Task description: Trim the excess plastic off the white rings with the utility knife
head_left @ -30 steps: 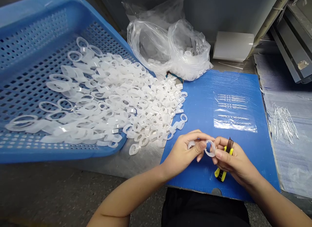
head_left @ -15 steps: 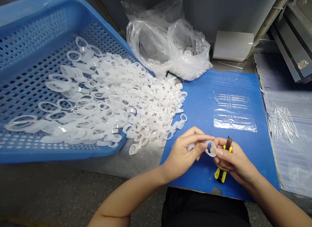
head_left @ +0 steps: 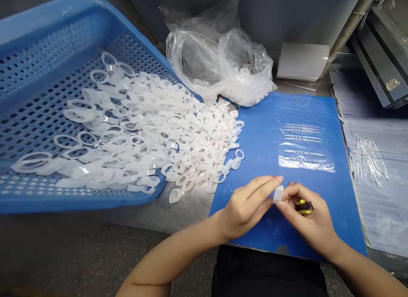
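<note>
A white plastic ring [head_left: 278, 194] is held edge-on in the air just above a blue plastic board [head_left: 255, 135], between both hands. The left hand [head_left: 245, 207] has its fingers pressed together and stretched toward the ring, with the fingertips at its near side. The right hand [head_left: 307, 218] is curled, its thumb and fingers pinching the other side of the ring while also closing around a yellow utility knife [head_left: 303, 207]. Most of the knife is hidden by the fingers, and the blade can't be made out. Holding the ring up off the board seems to keep its edge in view and within reach of the knife.

A pile of white rings [head_left: 178, 135] lies left of the hands, spread across a tilted blue perforated tray [head_left: 63, 22] and spilling onto the tabletop and the board edge, probably so pieces are easy to grab. Clear strips [head_left: 306, 148] lie flat on the far part of the board. Behind the pile sits a clear plastic bag [head_left: 245, 71] with more rings inside, within arm's reach of the person.
</note>
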Tool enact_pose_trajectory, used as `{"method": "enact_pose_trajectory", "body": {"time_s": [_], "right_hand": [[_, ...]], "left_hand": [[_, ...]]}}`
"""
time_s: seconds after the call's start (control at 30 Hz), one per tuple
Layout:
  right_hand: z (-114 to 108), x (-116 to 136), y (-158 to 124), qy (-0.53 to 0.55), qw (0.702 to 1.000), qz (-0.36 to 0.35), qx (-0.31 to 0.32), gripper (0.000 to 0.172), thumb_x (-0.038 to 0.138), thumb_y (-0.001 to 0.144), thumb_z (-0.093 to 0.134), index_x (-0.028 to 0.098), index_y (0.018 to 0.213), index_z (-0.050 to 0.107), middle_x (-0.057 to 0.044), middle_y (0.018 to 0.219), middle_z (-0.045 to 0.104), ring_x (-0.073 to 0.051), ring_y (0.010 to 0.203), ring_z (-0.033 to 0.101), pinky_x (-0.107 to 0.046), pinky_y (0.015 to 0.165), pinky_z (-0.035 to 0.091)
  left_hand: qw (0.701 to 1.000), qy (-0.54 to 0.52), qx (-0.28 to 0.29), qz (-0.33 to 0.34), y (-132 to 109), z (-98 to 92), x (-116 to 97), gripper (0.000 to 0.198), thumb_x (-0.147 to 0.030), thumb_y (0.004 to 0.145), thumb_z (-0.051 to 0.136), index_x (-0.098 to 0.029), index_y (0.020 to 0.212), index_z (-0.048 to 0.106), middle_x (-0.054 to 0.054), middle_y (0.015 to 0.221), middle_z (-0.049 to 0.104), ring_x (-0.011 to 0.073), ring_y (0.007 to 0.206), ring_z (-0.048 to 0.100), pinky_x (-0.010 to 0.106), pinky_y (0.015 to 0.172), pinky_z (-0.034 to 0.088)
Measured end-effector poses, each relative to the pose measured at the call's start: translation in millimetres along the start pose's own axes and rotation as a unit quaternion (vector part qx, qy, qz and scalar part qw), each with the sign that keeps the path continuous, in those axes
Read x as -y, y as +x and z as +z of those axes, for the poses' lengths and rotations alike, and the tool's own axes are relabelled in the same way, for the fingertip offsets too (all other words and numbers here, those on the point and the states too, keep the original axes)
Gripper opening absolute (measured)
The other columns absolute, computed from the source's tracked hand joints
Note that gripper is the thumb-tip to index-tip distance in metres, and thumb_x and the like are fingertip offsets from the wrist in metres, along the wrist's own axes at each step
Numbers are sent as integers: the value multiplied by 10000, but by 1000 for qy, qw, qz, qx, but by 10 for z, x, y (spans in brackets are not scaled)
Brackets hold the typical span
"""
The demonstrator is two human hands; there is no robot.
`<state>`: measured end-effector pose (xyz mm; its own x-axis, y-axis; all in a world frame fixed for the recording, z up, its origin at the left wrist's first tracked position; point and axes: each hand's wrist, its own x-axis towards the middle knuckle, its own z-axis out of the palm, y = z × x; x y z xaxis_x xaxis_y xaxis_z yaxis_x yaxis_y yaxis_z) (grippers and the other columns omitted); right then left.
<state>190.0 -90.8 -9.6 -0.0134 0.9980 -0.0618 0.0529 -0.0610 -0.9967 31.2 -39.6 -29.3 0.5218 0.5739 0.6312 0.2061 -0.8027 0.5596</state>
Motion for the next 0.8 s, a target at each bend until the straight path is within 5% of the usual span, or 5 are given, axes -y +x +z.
{"method": "enact_pose_trajectory", "body": {"time_s": [0.07, 0.33, 0.57, 0.8], "right_hand": [[8, 22, -12, -36, 999, -26, -4, 147, 231, 807, 642, 196, 685, 568, 49, 552, 467, -94, 489, 386, -235, 483, 317], [-45, -36, 100, 142, 980, 127, 56, 367, 493, 746, 719, 192, 669, 523, 72, 543, 378, -78, 465, 300, -221, 439, 262], [-36, -30, 74, 130, 986, 101, 38, 354, 483, 755, 720, 186, 678, 544, 67, 540, 388, -82, 481, 321, -220, 453, 270], [-48, -91, 36, 210, 969, 127, 8, 229, 412, 860, 613, 192, 827, 558, 87, 497, 414, -55, 397, 211, -202, 394, 161]], "left_hand": [[1000, -12, 10, -10, -4, -3, -3, 398, -75, 915, 496, -113, 1312, 494, 122, 1067, 689, 162, 1025, 661, 248, 875, 566], [993, -54, 58, -86, 7, -65, -34, 414, -137, 914, 535, -198, 1321, 500, 118, 1101, 675, 194, 987, 667, 289, 791, 586], [991, -79, 48, -91, 22, -70, -33, 314, -138, 904, 554, -182, 1213, 580, 114, 1077, 687, 183, 948, 666, 263, 737, 575], [982, -122, 38, -136, 16, -81, -19, 290, -163, 848, 653, -190, 1135, 619, 90, 1059, 686, 73, 591, 583, 206, 584, 529]]}}
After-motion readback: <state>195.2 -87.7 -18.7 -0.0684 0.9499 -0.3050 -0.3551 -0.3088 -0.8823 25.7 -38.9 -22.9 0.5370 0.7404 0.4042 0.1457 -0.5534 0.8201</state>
